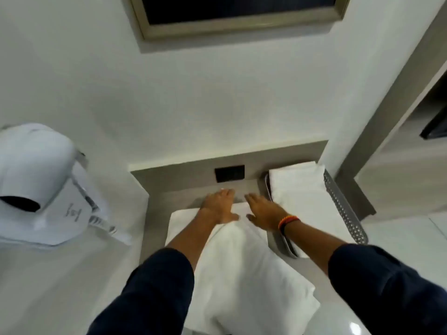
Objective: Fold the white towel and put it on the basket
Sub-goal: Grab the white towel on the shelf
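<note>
One soft white towel point(244, 262) lay on the grey counter point(183, 197), just left of the basket point(343, 206). The basket was grey metal with little round holes. The left hand point(219, 205) and right hand point(263, 211) pressed flat on the towel, fingers straight, holding nothing. Another folded towel point(297, 189) sat inside the basket.

A plain white terry-cloth towel point(242, 262) lies spread lengthwise along the grey desk point(183, 199), its far end flat and smooth, its near part rumpled into soft folds and bunched toward the viewer. To its right, just beside it, stands a long grey metal basket with a perforated side wall point(346, 211), set against the back wall and already holding folded white cloth.
</note>
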